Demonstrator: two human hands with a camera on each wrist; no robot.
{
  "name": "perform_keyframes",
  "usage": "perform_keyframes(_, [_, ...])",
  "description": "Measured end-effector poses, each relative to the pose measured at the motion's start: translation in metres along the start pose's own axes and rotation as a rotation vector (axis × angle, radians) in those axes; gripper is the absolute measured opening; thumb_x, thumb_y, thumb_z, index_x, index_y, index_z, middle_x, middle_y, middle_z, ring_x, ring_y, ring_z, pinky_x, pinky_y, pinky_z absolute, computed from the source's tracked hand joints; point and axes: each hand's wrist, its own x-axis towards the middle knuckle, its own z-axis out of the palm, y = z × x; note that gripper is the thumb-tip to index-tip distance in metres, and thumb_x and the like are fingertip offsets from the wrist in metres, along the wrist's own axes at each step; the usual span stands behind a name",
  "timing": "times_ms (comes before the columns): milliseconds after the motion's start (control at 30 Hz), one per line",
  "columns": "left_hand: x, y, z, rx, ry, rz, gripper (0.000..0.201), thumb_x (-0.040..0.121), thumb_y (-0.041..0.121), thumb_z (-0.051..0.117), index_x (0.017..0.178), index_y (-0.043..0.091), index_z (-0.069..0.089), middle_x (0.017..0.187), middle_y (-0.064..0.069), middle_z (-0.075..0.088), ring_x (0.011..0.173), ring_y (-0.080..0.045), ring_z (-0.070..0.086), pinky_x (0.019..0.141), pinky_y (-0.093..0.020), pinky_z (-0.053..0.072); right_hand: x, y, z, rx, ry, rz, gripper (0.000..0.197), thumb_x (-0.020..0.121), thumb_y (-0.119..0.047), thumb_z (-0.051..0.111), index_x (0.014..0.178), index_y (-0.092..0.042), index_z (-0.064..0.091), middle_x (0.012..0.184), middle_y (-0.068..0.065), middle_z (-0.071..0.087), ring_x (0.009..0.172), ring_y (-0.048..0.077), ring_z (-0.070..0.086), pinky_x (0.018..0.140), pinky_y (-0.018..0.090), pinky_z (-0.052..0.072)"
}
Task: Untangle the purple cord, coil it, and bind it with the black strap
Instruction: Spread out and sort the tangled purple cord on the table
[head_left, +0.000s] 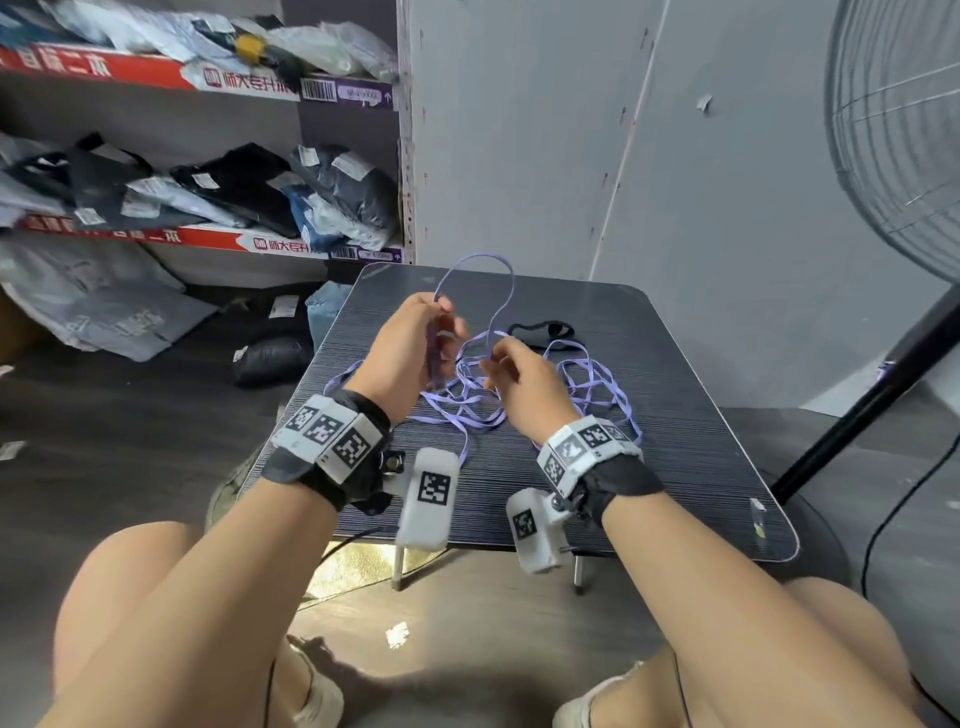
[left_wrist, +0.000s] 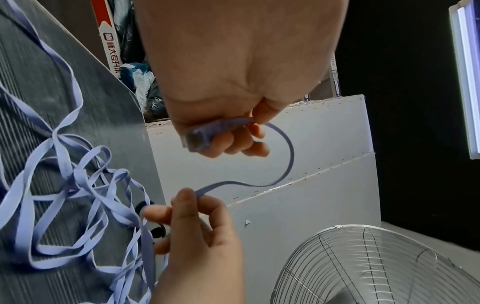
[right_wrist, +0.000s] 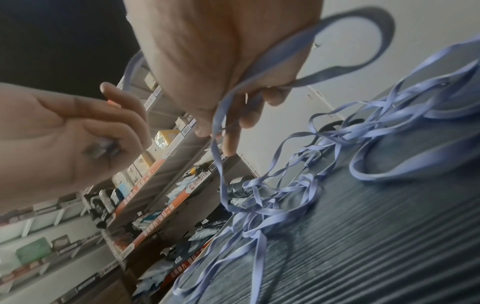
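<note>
A flat purple cord (head_left: 467, 400) lies in a loose tangle on the dark ribbed table (head_left: 675, 467). My left hand (head_left: 410, 343) is raised above it and grips the cord's plug end (left_wrist: 200, 135) in curled fingers. From there the cord arcs up in a loop (head_left: 483, 260) and comes down to my right hand (head_left: 514, 374), which pinches it between thumb and fingers (left_wrist: 197, 195). Below that pinch the cord (right_wrist: 218, 144) hangs down into the tangle. The black strap (head_left: 540, 330) lies on the table just beyond my right hand.
Shelves (head_left: 208, 156) stacked with bagged parcels stand to the left. A metal fan (head_left: 893, 130) on a black pole (head_left: 872, 400) is at the right. A grey wall panel (head_left: 571, 156) rises behind the table. My knees are below the near table edge.
</note>
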Motion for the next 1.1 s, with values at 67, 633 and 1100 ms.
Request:
perform_keyframes(67, [-0.001, 0.0, -0.001, -0.011, -0.014, 0.012, 0.025, 0.096, 0.009, 0.023, 0.083, 0.02, 0.041, 0.06, 0.005, 0.053, 0.055, -0.013, 0.036, 0.049, -0.025, 0.027, 0.002, 0.003, 0.001, 0.013, 0.089, 0.006, 0.013, 0.092, -0.029, 0.054, 0.091, -0.019, 0.063, 0.088, 0.004, 0.068, 0.083, 0.026, 0.061, 0.078, 0.045, 0.049])
perform_keyframes(633, [-0.006, 0.008, 0.0, -0.107, -0.064, 0.248, 0.008, 0.1, 0.022, 0.041, 0.094, 0.022, 0.045, 0.101, 0.002, 0.071, 0.07, -0.01, 0.062, 0.053, -0.019, 0.039, -0.004, 0.018, -0.009, -0.357, -0.154, 0.089, 0.028, 0.096, -0.03, 0.042, 0.119, -0.034, 0.058, 0.121, 0.002, 0.055, 0.118, 0.028, 0.041, 0.098, 0.043, 0.036])
perform_keyframes(1100, [-0.012, -0.006, 0.001, 0.156, -0.042, 0.176, 0.01, 0.094, 0.013, 0.054, 0.092, 0.019, 0.062, 0.081, 0.001, 0.063, 0.059, -0.006, 0.053, 0.053, -0.019, 0.037, -0.019, -0.018, -0.014, 0.085, 0.104, -0.178, 0.028, 0.094, -0.023, 0.051, 0.121, -0.015, 0.056, 0.11, 0.002, 0.056, 0.087, 0.014, 0.054, 0.084, 0.037, 0.049])
